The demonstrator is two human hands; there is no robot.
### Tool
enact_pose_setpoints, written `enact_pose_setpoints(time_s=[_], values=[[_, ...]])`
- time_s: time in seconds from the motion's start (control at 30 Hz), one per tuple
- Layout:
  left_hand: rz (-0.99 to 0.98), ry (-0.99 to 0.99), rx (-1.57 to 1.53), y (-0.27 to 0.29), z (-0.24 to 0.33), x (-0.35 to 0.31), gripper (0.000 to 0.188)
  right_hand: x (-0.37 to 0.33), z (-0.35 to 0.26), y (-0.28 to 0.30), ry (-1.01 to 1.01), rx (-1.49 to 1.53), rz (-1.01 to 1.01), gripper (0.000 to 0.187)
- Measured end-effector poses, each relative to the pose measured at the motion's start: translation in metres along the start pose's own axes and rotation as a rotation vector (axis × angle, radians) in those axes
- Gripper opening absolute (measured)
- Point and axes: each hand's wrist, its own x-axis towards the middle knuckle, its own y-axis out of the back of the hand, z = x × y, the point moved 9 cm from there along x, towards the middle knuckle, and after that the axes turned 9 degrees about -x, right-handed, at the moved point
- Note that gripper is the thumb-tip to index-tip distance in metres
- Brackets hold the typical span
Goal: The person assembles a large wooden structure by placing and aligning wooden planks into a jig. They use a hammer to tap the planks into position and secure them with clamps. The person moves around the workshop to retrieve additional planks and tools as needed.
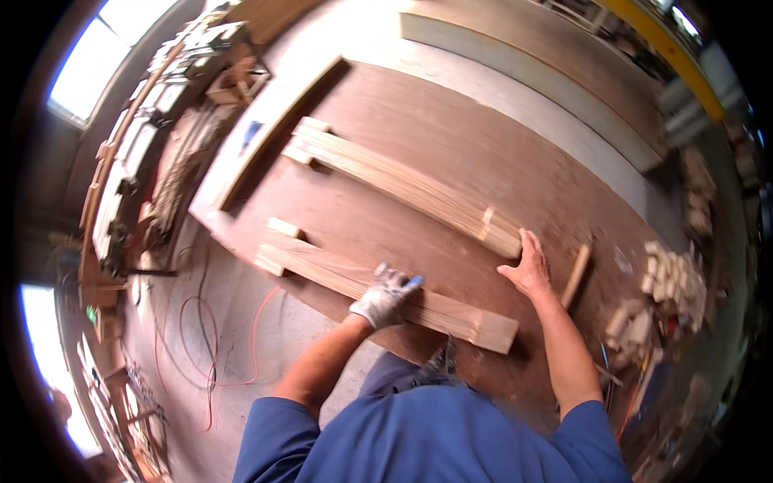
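Observation:
Two long wooden posts lie roughly parallel on the brown worktable (386, 97). The near post (467, 316) runs just in front of my body, and the far post (403, 181) lies beyond it. Both have short blocks at their left ends. My left hand (382, 299), in a pale work glove, rests over the middle of the near post, its fingers closed on a short blue pen-like thing (413, 284). Bare, my right hand (528, 267) is at the right end of the far post with thumb and fingers spread; whether it touches the wood I cannot tell.
A wooden stick (576, 276) lies right of my right hand. Several small wooden pieces (672, 278) are heaped on the right. A raised strip (282, 133) borders the table's left side. Red hose (254, 354) loops on the floor at left. A long panel (531, 84) stands beyond the table.

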Motion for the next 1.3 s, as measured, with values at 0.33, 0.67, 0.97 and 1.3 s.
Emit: enact_pose_setpoints(time_s=[0.33,0.67,0.97,1.3], values=[[-0.007,0.03,-0.039,0.0,-0.008,-0.001,0.12,0.076,-0.034,-0.039,0.174,-0.29,-0.196,0.115],[-0.011,0.03,-0.072,0.003,-0.009,0.0,0.119,0.035,0.031,-0.013,0.135,-0.542,-0.407,0.118],[-0.01,-0.009,0.101,0.015,-0.027,-0.007,0.095,0.103,-0.126,-0.056,0.243,-0.358,-0.315,0.122],[0.014,0.12,0.152,0.028,-0.064,-0.073,0.064,0.124,-0.144,-0.095,0.287,-0.448,-0.511,0.127]])
